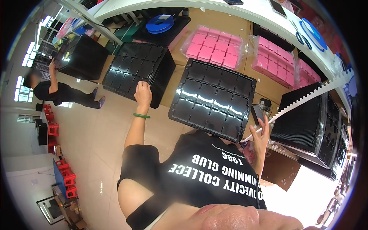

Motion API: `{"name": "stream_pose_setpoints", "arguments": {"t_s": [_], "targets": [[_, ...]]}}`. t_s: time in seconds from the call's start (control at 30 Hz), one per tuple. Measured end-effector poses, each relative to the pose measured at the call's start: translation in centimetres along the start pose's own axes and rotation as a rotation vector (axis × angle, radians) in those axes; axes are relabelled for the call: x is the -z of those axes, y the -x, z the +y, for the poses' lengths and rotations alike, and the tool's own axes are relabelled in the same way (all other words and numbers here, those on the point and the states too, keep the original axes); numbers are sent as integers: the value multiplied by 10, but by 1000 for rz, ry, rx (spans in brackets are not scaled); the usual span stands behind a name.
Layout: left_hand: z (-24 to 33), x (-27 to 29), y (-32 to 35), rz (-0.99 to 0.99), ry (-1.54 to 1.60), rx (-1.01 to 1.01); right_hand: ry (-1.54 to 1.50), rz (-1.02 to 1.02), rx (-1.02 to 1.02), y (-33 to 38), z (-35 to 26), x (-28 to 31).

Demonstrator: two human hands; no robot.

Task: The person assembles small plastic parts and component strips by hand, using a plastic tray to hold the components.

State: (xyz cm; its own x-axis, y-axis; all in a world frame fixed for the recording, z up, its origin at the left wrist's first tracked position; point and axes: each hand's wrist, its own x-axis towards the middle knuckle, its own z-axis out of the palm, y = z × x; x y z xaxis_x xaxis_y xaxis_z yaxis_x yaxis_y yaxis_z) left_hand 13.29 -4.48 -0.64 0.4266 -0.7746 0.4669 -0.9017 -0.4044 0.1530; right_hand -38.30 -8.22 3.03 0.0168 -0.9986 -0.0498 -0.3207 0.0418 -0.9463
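My left hand [143, 93] is raised over the near edge of a stack of black plastic trays [132, 65], its fingers curled in. What it pinches, if anything, is too small to make out. A green bangle [141, 115] circles that wrist. Directly in front of me another black compartment tray [214, 97] lies tilted, its shallow pockets shining with reflected light. My right hand [261, 136] is beside this tray's right edge, with a long white toothed strip [306, 100] running between its thumb and fingers. The strip rises in a curve toward the far right.
Pink blocks in clear wrap [214, 46] lie on the brown surface beyond the tray. More black trays [306, 122] are stacked at right. Blue reels [160, 24] and scissors [303, 39] lie farther off. At left, another person [57, 90] stands by a black stack [82, 57].
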Motion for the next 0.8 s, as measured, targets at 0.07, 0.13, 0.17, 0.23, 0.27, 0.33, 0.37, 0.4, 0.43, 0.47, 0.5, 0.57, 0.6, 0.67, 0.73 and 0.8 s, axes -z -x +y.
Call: {"name": "stream_pose_setpoints", "arguments": {"t_s": [0.07,0.13,0.17,0.23,0.27,0.33,0.37,0.4,0.43,0.47,0.5,0.57,0.6,0.67,0.73,0.8], "targets": [[1,7,5,-37,-10,-8,-3,-6,1,1,1,8],[1,8,7,-71,-21,-23,-103,-1,-86,3,-2,14],[2,5,10,-79,-30,-30,-122,31,-43,1,11,19],[3,0,7,-97,-26,-56,-157,78,-53,1,9,28],[2,-2,0,-136,-107,-55,-193,122,-60,0,9,34],[20,6,-13,-266,-310,-66,-93,334,47,-14,37,48],[26,21,-10,-230,-285,-101,44,440,56,-19,25,51],[35,27,-7,-146,-229,-55,143,502,84,-28,24,57],[45,29,-2,-14,-167,-101,151,502,131,-41,37,63],[65,32,-1,46,-39,-187,214,448,87,-55,50,69],[93,32,-1,-13,214,-222,281,337,87,-66,64,74],[170,43,9,-279,696,-251,89,95,71,-79,93,86],[205,49,19,-474,908,-232,-12,-52,-67,-79,84,85],[262,47,50,-710,1165,-341,-56,-84,-80,-70,75,79],[309,43,89,-943,1445,-192,-51,-138,-79,-51,51,69],[338,47,112,-1205,1551,-2,-49,-188,-79,-18,18,59]]}}
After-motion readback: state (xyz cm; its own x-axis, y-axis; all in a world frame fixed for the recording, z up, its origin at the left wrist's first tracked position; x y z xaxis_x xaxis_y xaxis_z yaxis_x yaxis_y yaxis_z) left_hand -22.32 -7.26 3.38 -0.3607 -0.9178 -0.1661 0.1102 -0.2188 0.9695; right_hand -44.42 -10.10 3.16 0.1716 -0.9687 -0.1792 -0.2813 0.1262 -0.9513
